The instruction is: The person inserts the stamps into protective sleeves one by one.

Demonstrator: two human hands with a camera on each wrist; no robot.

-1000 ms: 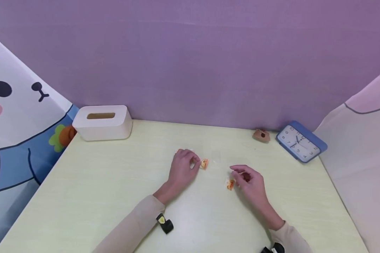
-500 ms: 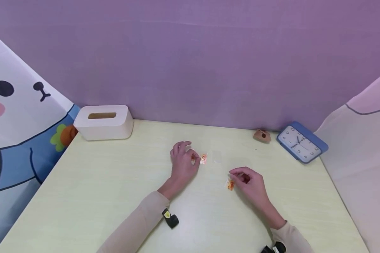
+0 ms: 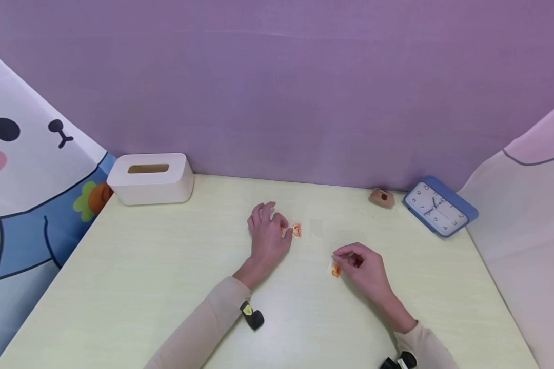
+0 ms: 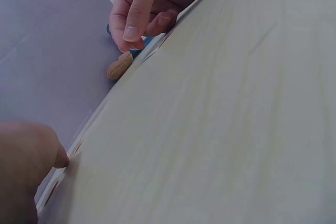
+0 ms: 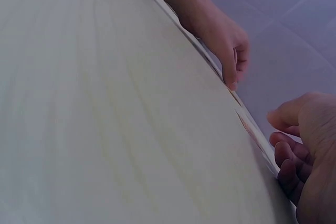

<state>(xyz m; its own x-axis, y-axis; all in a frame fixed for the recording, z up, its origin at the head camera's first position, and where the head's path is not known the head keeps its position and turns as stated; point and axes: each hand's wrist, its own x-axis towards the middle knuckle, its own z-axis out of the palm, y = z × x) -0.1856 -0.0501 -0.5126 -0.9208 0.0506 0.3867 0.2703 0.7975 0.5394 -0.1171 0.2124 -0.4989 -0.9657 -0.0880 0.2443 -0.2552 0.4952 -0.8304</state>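
Note:
My left hand rests at the table with thumb and index finger touching a small flat orange-printed piece. Its other fingers are spread forward. Part of another orange-printed patch shows between that thumb and index finger. To the right lies a faint clear square. My right hand hovers low over the table, fingers loosely bent and thumb near the index finger, with nothing visible in its grasp. Just beside its fingertips, a second small orange piece with a pale edge lies flat.
A white tissue box stands at the back left of the pale table. Toward the back right are a small brown animal-faced object and a blue clock. A purple cloth hangs behind.
My left hand has shifted slightly right and away from me, its fingers spreading. The orange piece beside it has turned straighter and moved back a little. My right hand has barely moved.

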